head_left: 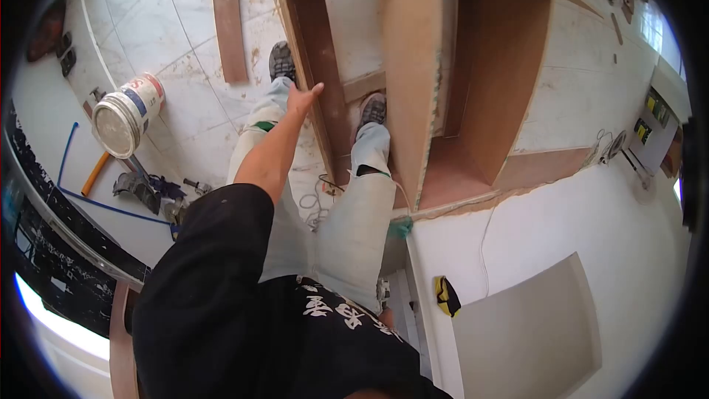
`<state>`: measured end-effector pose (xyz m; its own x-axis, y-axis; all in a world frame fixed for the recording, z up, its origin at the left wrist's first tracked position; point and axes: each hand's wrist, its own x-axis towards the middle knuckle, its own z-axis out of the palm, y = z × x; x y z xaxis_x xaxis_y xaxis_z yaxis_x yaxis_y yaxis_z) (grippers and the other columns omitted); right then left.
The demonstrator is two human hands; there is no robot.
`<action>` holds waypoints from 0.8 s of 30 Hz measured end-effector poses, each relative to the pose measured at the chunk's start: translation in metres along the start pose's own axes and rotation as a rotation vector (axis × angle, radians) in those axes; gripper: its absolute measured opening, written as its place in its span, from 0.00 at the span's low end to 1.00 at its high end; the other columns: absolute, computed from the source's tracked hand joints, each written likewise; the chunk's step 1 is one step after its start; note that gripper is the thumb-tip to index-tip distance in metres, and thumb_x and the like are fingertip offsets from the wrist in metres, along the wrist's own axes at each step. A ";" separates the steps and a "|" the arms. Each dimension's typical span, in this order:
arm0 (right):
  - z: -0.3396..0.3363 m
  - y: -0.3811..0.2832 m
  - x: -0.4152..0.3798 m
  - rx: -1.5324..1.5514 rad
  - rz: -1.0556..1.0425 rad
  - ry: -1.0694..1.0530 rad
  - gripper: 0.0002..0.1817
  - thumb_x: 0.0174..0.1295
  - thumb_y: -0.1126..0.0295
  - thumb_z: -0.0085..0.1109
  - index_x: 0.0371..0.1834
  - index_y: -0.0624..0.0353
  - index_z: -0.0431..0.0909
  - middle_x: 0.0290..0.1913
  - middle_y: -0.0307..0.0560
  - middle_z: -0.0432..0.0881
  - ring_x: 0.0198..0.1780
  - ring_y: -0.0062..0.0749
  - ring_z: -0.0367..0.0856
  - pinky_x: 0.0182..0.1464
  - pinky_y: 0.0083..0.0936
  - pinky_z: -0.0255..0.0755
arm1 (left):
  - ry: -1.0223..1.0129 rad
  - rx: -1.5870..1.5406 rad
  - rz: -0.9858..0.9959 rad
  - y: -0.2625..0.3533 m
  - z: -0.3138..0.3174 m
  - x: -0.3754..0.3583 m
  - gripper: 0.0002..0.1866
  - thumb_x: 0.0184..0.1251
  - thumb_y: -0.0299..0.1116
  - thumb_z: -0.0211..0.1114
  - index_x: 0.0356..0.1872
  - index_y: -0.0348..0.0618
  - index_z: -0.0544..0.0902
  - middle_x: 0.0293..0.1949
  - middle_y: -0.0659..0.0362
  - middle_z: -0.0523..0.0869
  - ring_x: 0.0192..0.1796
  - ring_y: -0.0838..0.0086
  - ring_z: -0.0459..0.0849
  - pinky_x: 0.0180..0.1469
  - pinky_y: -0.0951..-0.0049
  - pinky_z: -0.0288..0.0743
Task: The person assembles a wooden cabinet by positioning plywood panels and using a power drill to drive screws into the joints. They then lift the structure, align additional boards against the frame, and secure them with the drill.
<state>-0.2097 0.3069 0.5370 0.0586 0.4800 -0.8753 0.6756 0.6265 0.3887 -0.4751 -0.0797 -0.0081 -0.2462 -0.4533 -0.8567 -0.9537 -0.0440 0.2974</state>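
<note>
My left hand (303, 99) grips the near side edge of an open wooden cabinet carcass (410, 66), thumb out along the board, the other fingers mostly hidden. The carcass has a middle divider and bare panels, and one of my shoes (373, 109) is inside its left bay. My other shoe (282, 61) is on the tiles just left of the frame. Only a sliver of my right hand (386, 318) shows low beside my leg, its fingers hidden. Right above it is a small metallic tool part (383, 292) that I cannot identify.
A white bucket (118, 125) lies tipped on the tiled floor at left, near an orange-handled tool (96, 174) and a blue hose (111, 207). A loose wooden strip (230, 22) lies beyond. Thin cable (317, 207) coils between my legs. A yellow-black item (446, 295) rests at right.
</note>
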 end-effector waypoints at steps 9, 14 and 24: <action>0.080 0.117 -0.011 -0.507 -0.025 -0.059 0.12 0.57 0.73 0.54 0.38 0.69 0.84 0.32 0.63 0.86 0.37 0.50 0.89 0.38 0.42 0.80 | -0.176 0.269 0.179 0.032 -0.013 0.075 0.30 0.58 0.42 0.72 0.57 0.32 0.78 0.53 0.33 0.86 0.59 0.39 0.84 0.64 0.49 0.77; 0.050 -0.026 -0.027 -0.406 0.084 0.040 0.11 0.55 0.72 0.56 0.36 0.68 0.84 0.30 0.60 0.86 0.34 0.47 0.88 0.36 0.40 0.79 | -0.178 0.323 0.139 0.072 -0.037 0.030 0.21 0.63 0.34 0.67 0.52 0.32 0.78 0.47 0.32 0.87 0.55 0.40 0.87 0.60 0.47 0.80; -0.007 -0.165 -0.041 -0.454 0.072 0.158 0.11 0.52 0.69 0.61 0.33 0.66 0.84 0.25 0.53 0.84 0.27 0.41 0.85 0.30 0.37 0.78 | -0.204 0.254 0.091 0.082 -0.044 0.002 0.21 0.65 0.35 0.68 0.54 0.32 0.75 0.46 0.31 0.87 0.53 0.38 0.87 0.59 0.45 0.80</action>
<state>-0.3287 0.1878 0.5112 -0.0431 0.5972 -0.8009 0.2827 0.7762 0.5636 -0.5464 -0.1231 0.0330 -0.3375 -0.2564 -0.9058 -0.9324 0.2231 0.2842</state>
